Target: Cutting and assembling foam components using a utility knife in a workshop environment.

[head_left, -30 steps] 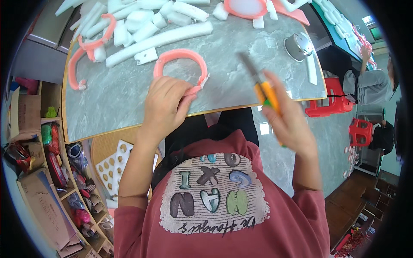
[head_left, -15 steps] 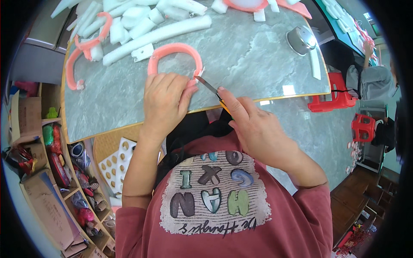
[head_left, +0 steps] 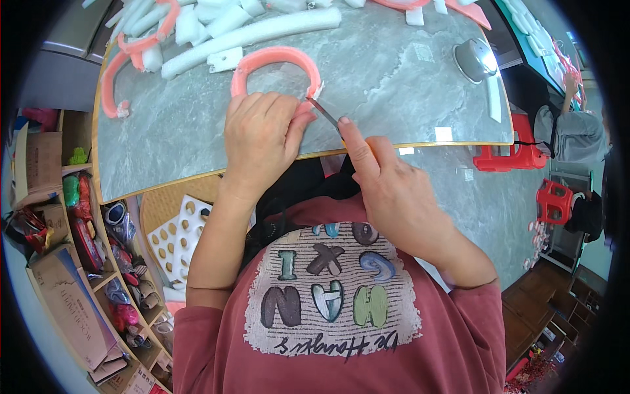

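My left hand (head_left: pixel 261 134) is closed on a curved pink foam strip (head_left: pixel 279 55) that arches above it on the table. The strip's right end comes out between my thumb and fingers, and its edge looks ragged with whitish shreds. In my right hand (head_left: pixel 387 172) is a utility knife (head_left: pixel 326 114) with a thin grey blade and a yellow handle mostly hidden by my fingers. Its blade tip meets the foam just beside my left thumb. My right index finger lies along the top of the knife.
The grey marbled table (head_left: pixel 387 92) carries white foam rods (head_left: pixel 252 41), more curved pink strips (head_left: pixel 111 85) and a metal tin (head_left: pixel 474 60). Shelves of packaged goods (head_left: pixel 85 236) stand at the left. A red stool (head_left: pixel 518 148) and a seated person (head_left: pixel 574 128) are at the right.
The view has shifted slightly, so the table sits higher in it. The knife handle has swung lower behind my fingers; the blade stays at the pink foam, and both grips are kept.
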Demonstrator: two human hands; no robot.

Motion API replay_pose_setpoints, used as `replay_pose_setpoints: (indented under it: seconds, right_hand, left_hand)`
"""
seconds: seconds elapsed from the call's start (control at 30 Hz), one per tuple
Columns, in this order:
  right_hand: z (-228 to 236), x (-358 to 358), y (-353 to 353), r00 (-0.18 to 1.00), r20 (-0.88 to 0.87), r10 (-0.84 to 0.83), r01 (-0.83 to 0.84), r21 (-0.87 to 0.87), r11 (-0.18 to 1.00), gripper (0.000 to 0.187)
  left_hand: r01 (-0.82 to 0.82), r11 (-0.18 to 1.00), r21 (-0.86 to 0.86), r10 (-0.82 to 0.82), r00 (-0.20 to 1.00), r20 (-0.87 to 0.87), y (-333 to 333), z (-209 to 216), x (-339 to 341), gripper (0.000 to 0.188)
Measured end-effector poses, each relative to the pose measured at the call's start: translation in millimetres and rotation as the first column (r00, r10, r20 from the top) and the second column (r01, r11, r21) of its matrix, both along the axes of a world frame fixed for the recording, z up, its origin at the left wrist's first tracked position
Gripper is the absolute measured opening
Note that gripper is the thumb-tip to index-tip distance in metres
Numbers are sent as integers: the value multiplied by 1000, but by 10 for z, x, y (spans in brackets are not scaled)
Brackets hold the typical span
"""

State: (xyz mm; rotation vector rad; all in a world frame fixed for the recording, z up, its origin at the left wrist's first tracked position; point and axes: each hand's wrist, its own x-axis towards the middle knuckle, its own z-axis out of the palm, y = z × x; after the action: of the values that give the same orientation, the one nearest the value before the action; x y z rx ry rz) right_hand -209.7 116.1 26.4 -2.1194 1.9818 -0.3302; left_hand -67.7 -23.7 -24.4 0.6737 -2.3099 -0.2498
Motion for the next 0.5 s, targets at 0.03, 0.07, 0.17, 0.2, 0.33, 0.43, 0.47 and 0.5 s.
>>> replay_pose_setpoints:
  seconds: [0.03, 0.07, 0.17, 0.2, 0.33, 0.43, 0.47, 0.5]
  right_hand:
    - [-2, 7, -3, 1000, 0, 0, 0, 0, 1000, 69]
    - [-3, 14, -6, 1000, -19, 5, -5, 1, 1000, 70]
    - [9, 29, -12, 999, -52, 11, -11, 10, 1000, 70]
    - [16, 34, -16, 998, -64, 13, -12, 18, 1000, 70]
    - [72, 52, -55, 996, -87, 27, -24, 41, 999, 69]
    - [107, 104, -101, 997, -82, -10, 26, 191, 981, 71]
    - [101, 110, -116, 995, -95, -2, 19, 186, 982, 71]
    - [96, 114, -129, 994, -108, 6, 13, 181, 983, 71]
  left_hand:
    - [-2, 1000, -3, 2, 1000, -1, -2, -6, 0, 15]
    - [-5, 1000, -6, 5, 1000, -1, -3, -10, -1, 15]
    - [-7, 1000, -11, 7, 1000, 2, 2, 4, -3, 14]
    - [-7, 1000, -11, 7, 1000, 2, 3, 7, -3, 14]
    - [-6, 1000, -9, 6, 1000, 18, -1, 3, 4, 12]
    - [-5, 1000, -10, 6, 1000, 10, -4, -5, 7, 12]
    - [-7, 1000, -11, 7, 1000, -2, -5, -8, 7, 12]
    - [-7, 1000, -11, 7, 1000, -2, -9, -17, 9, 12]
